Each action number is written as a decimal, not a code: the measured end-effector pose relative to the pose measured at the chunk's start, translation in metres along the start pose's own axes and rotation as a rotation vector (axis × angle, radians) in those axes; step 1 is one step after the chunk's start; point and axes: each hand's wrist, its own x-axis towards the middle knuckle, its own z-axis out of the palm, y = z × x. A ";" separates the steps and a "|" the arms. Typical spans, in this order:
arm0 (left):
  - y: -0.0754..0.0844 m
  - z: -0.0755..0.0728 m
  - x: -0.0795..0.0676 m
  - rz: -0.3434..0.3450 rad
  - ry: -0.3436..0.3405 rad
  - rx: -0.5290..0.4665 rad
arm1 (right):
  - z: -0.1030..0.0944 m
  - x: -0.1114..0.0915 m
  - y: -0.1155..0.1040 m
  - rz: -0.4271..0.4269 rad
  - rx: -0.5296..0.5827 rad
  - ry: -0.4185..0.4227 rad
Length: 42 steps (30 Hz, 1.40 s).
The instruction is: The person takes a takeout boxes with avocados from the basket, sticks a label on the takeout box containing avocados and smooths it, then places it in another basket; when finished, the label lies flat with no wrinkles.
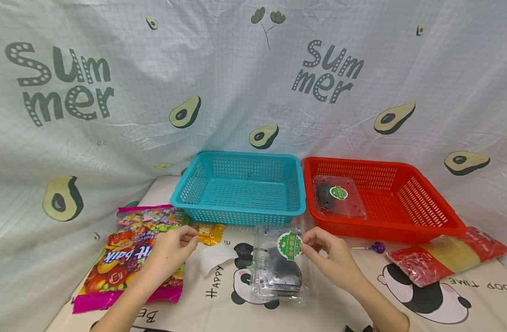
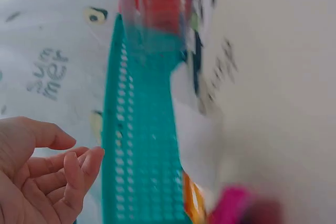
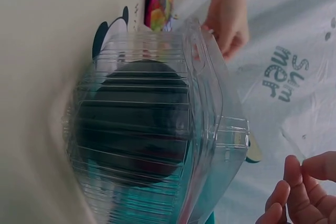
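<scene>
A round green-and-white sticker (image 1: 290,245) is pinched at its right edge between the thumb and fingertip of my right hand (image 1: 326,252). It hangs over a clear plastic box (image 1: 259,276) with something dark inside. The right wrist view has my right fingers (image 3: 295,177) apart from the box (image 3: 202,93), the sticker almost edge-on. Left of the box my left hand (image 1: 176,244) hovers, its fingers loosely bent and holding nothing, as the left wrist view of the hand (image 2: 50,174) confirms. Beneath and beside it lies a curled white paper piece (image 1: 216,258).
Behind stand a blue basket (image 1: 238,216) and a red basket (image 1: 386,230), the red one holding a similar stickered box (image 1: 353,205). A candy bag (image 1: 116,276) and orange packet (image 1: 214,234) lie left; a lollipop (image 1: 378,247) and red noodle packet (image 1: 448,256) lie right.
</scene>
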 end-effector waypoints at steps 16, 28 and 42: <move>0.082 0.062 -0.008 0.499 -0.082 -0.221 | 0.004 0.000 0.003 0.099 0.073 -0.048; 0.091 0.084 0.003 0.515 0.029 -0.280 | 0.015 0.000 0.013 0.054 0.003 -0.043; 0.085 0.093 0.010 0.449 0.025 -0.050 | 0.024 0.004 0.027 -0.020 -0.255 0.030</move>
